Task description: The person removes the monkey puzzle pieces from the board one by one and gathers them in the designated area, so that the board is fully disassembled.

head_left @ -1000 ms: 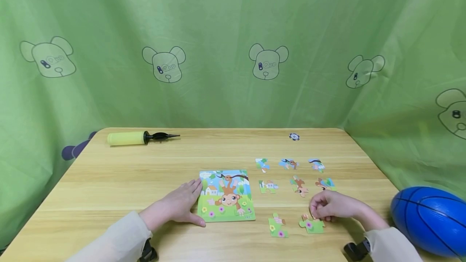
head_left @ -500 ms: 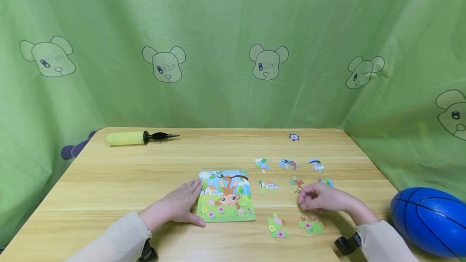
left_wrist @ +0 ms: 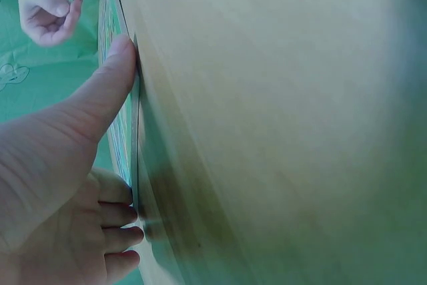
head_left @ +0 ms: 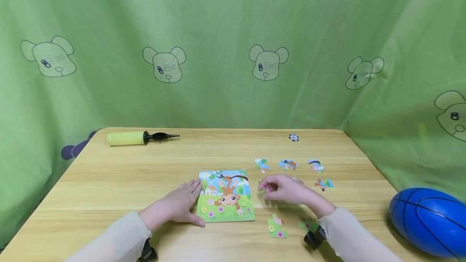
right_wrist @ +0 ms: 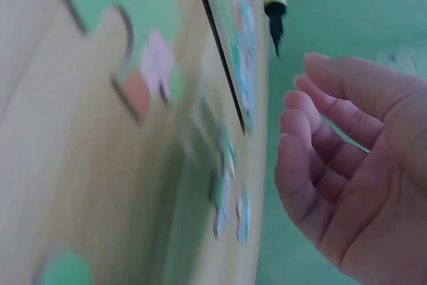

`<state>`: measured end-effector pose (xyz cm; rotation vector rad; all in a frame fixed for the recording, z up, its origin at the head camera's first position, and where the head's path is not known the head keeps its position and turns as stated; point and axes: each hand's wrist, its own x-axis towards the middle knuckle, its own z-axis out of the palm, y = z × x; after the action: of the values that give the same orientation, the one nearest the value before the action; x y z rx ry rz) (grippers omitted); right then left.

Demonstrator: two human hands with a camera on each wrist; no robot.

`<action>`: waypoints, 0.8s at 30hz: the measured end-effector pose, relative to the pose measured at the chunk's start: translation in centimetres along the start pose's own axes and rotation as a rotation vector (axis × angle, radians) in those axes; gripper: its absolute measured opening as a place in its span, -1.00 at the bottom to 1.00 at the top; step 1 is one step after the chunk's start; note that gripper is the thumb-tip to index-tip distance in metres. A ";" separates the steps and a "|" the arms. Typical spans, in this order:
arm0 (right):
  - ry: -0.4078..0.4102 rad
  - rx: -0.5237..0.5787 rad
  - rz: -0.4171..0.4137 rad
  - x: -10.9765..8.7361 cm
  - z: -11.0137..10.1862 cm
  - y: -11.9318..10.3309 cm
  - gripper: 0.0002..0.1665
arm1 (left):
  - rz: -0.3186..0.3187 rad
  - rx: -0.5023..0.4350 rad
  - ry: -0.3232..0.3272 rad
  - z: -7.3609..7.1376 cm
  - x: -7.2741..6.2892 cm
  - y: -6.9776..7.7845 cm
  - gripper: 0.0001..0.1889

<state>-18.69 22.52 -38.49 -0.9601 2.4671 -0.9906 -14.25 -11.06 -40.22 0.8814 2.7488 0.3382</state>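
In the head view a square monkey puzzle board [head_left: 225, 195] lies flat on the table. My left hand [head_left: 178, 204] rests along its left edge, fingers extended and thumb at the near corner. To the board's right, my right hand [head_left: 285, 190] hovers over the middle row of loose puzzle pieces, partly covering a house piece [head_left: 260, 189]. In the right wrist view its fingers [right_wrist: 293, 171] curve loosely, with nothing between them and the thumb. A flower piece [head_left: 277, 227] lies nearer me; another green piece [head_left: 303, 225] is partly hidden by the right wrist camera.
Along the back of the pieces lies a bird piece [head_left: 289, 165] between two others. A blue ball [head_left: 429, 221] sits at the right edge. At the back are a yellow hand pump [head_left: 127, 138] and a round chip [head_left: 293, 137].
My right hand has moved left from the near-right flower piece, across the middle row, to the house piece. The pieces in view have stayed put, and the left hand keeps its place.
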 end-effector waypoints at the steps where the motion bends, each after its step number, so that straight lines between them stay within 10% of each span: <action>1: -0.007 -0.003 -0.009 0.4 0.3 -0.3 -0.79 | 0.000 -0.001 -0.001 0.0 0.0 0.0 0.16; 24: -0.118 -0.257 -0.032 3.8 4.2 -2.3 -0.48 | 0.003 0.013 0.009 0.1 0.0 0.0 0.16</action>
<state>-18.29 16.58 -39.96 -1.1047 2.5265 -0.6154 -14.22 -11.05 -40.28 0.8890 2.7610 0.3260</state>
